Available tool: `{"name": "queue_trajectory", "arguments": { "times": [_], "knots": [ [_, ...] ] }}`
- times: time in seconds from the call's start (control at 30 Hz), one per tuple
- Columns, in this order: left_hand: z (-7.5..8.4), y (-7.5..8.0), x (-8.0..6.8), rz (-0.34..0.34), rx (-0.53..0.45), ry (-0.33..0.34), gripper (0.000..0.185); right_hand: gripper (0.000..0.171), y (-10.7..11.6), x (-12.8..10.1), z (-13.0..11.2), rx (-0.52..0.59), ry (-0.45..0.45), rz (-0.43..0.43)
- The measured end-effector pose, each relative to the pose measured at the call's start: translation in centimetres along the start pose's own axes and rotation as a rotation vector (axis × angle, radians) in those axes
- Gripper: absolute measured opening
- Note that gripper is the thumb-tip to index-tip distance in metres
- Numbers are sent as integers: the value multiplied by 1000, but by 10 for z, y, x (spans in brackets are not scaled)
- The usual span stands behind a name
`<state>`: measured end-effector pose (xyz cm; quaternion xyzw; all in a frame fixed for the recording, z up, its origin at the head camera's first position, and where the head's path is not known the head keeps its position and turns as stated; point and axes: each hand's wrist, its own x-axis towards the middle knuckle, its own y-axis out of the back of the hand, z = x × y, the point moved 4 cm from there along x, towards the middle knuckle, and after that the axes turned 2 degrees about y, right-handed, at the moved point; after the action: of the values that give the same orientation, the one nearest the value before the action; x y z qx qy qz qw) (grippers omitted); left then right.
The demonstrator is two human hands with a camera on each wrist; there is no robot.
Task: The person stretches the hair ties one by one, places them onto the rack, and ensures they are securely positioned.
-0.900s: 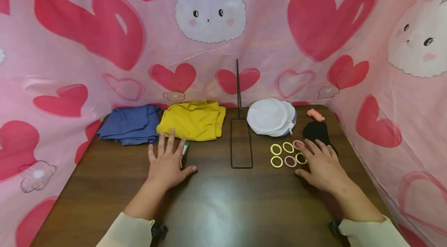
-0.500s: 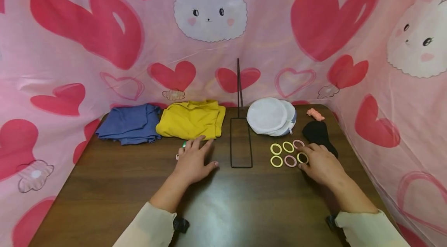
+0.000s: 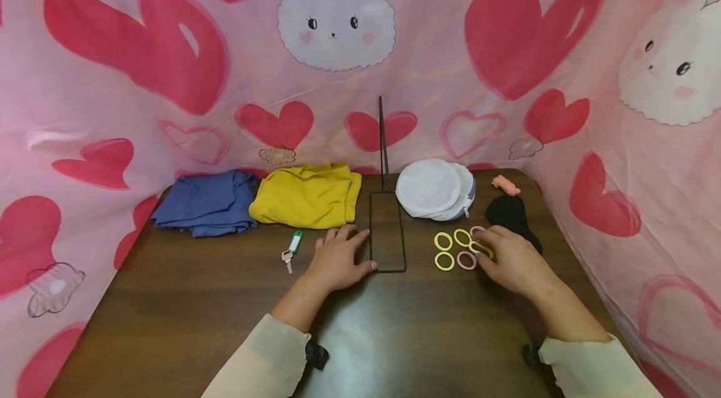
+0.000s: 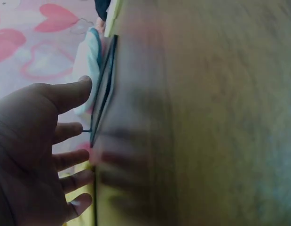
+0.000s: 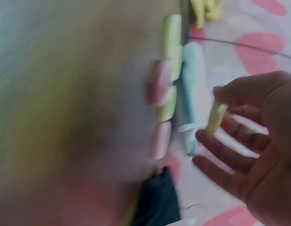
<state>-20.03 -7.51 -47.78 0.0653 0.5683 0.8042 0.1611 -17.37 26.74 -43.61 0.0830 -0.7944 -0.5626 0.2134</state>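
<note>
My right hand (image 3: 515, 261) pinches a yellow ring (image 5: 216, 117) between thumb and fingers, tilted and lifted off the table. Several yellow and pink rings lie in two rows beside it, among them a near yellow ring (image 3: 444, 261) and a near pink ring (image 3: 466, 260). My left hand (image 3: 338, 261), fingers spread and relaxed, holds nothing. It hovers at the left side of a black wire stand (image 3: 404, 241) with a flat rectangular base and thin upright rods. Whether its fingertips touch the wire I cannot tell.
Folded blue cloth (image 3: 205, 203) and yellow cloth (image 3: 306, 196) lie along the back. A key with a green tag (image 3: 295, 241) is left of my left hand. White round zippered pouches (image 3: 429, 188), a black cloth item (image 3: 512, 219) and a coral bundle (image 3: 506, 185) sit back right.
My left hand has moved right from over the key to the wire stand, uncovering the key. My right hand's fingers have closed on the yellow ring and raised it.
</note>
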Motion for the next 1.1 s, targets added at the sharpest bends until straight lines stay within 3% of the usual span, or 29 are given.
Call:
{"name": "queue_trajectory", "arguments": {
  "times": [0.13, 0.37, 0.67, 0.97, 1.1],
  "knots": [
    [-2, -6, 1, -38, 37, 4, 75, 33, 18, 9, -28, 68, 136, 157],
    [-6, -5, 1, -42, 70, -1, 74, 35, 49, 35, -80, 127, 283, 293],
    [-9, -3, 6, -79, 99, 45, 76, 30, 75, 64, -128, 228, 418, 414],
    [6, -1, 11, -145, 151, 90, 76, 30, 107, 77, -163, 263, 554, 530],
    [9, -1, 10, -143, 161, 97, 75, 29, 113, 83, -173, 246, 611, 550]
  ]
}}
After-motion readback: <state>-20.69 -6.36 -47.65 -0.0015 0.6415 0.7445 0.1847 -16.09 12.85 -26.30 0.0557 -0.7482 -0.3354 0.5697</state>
